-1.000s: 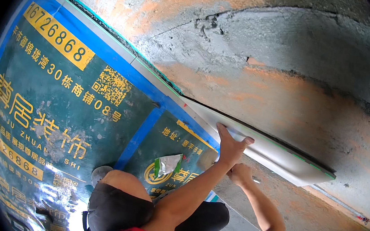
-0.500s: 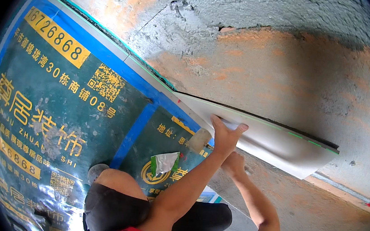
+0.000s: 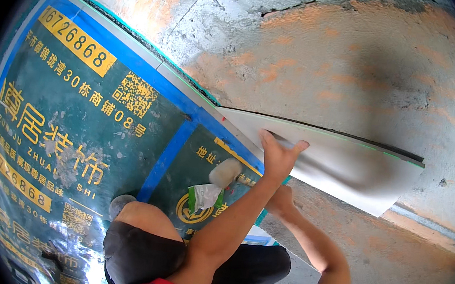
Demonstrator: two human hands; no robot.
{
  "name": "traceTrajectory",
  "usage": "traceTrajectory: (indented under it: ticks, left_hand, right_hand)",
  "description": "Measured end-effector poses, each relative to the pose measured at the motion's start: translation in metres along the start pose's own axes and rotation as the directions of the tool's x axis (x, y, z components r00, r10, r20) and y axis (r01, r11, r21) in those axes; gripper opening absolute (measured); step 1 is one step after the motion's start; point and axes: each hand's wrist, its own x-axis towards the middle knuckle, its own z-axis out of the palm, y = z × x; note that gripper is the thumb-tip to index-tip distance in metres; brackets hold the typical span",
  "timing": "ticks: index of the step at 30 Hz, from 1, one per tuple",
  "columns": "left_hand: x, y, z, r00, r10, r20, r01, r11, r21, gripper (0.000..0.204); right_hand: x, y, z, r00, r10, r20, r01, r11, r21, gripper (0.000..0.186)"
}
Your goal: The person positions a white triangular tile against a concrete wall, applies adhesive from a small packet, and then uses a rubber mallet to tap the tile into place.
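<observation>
A pale rectangular tile (image 3: 363, 170) stands against the rough wall, a dark layer showing behind its top edge. My left hand (image 3: 281, 156) rests on its face near the left end, with thumb and fingers apart. Below it, partly behind my left forearm, my right hand (image 3: 281, 202) is closed round the handle of a mallet. The light, block-shaped mallet head (image 3: 225, 173) is left of my left wrist, over the green floor covering and apart from the tile. Part of the handle is hidden by my left forearm.
Green printed protective sheeting (image 3: 72, 142) with blue tape (image 3: 167, 158) covers the floor at left. A torn white-green packet (image 3: 205, 198) lies on it. Narrow tiles (image 3: 122, 36) line the wall's foot. A grey conduit (image 3: 424, 221) with red wire ends runs right of the tile.
The mallet head has swung left, away from the tile's lower edge, and my right hand has shifted slightly left. My left hand stays on the tile. The view has shifted slightly.
</observation>
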Motion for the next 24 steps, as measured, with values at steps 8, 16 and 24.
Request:
traceTrajectory:
  ticks: [8, 16, 24]
  left_hand:
    - [-0.002, -0.002, 0.002, 0.999, 0.031, -0.038, -0.027, 0.995, 0.094, 0.128]
    - [0.001, -0.016, 0.000, 0.997, 0.050, -0.052, -0.046, 0.995, 0.092, 0.117]
    - [-0.022, -0.033, 0.004, 0.998, 0.063, -0.017, -0.064, 0.997, -0.044, 0.061]
  right_hand:
    - [0.017, 0.005, -0.012, 0.995, 0.097, -0.008, -0.097, 0.993, 0.070, 0.057]
    - [0.009, 0.016, 0.016, 0.985, 0.165, -0.060, -0.164, 0.986, 0.008, 0.033]
    - [-0.044, 0.080, 0.160, 0.936, 0.171, 0.308, -0.348, 0.313, 0.884, 0.050]
